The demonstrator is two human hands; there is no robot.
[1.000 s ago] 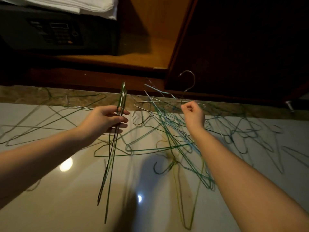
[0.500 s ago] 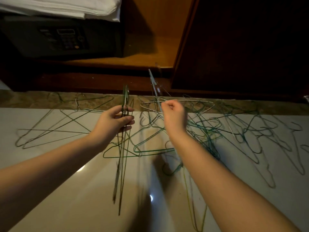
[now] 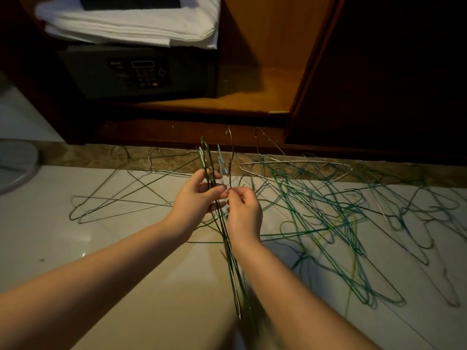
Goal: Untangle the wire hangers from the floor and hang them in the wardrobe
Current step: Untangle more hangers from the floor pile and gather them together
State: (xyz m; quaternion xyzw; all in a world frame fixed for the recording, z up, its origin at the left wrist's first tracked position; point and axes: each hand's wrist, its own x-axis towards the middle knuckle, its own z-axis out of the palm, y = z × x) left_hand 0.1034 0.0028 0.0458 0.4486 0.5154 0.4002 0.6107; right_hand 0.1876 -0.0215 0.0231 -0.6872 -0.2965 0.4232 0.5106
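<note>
So the left hand (image 3: 199,198) has a closed grip around a small bunch of freed hangers (image 3: 228,248), held upright with the hooks sticking up and the long bottoms trailing down toward the floor (image 3: 151,286). The right hand (image 3: 243,210) is right up against it, fingertips pinched on the neck of a grey wire hanger (image 3: 229,157), looks like it's being added to the bunch. The rest of the hangers, mostly green and teal, are still a big tangled pile (image 3: 316,215) spread over the pale tiles to the right, with a few looser ones (image 3: 121,198) lying flat on the left. The wardrobe (image 3: 265,79) is open just beyond, with a safe (image 3: 141,72) and folded white linen (image 3: 131,24) on top of it; can't see any rail from here. What could go sideways, I reckon: the held bunch hangs low over the pile, so lifting it could snag a hook on a floor hanger and drag half the mess along. Also the hooks in the left hand aren't all facing one way, so they could re-tangle in the grip, or one thin wire could slip out while the right hand fiddles.
</note>
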